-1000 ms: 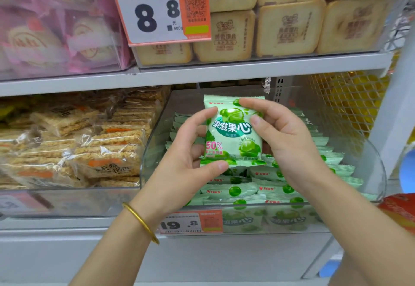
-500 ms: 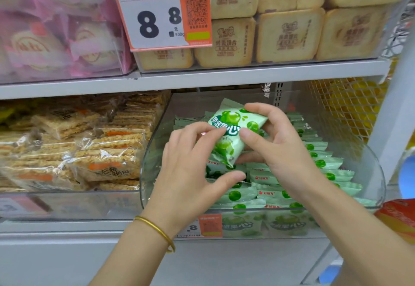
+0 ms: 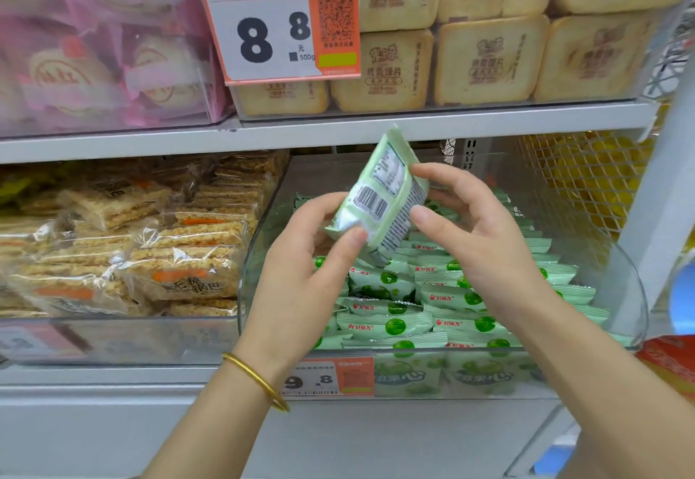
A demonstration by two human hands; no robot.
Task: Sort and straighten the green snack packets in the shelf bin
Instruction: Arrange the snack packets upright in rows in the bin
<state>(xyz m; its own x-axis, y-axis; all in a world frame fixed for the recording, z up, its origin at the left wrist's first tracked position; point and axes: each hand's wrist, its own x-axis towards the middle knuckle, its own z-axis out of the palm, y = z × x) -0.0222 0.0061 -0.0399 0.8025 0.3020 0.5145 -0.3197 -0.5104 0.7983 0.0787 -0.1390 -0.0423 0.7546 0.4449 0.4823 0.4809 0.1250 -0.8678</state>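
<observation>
At the centre of the frame, one green packet (image 3: 380,196) is held above the clear bin (image 3: 616,283), tilted, with its back (barcode and small print) facing the camera. The left hand (image 3: 301,264) pinches its lower corner between thumb and curled fingers. The right hand (image 3: 477,237) grips its right edge, thumb in front and forefinger curled over the top. Below, the packets in the bin (image 3: 447,296) lie mostly in overlapping rows, neater toward the right and looser at centre left. The sorting seems well underway, with this packet not yet turned face-up and slotted in.
</observation>
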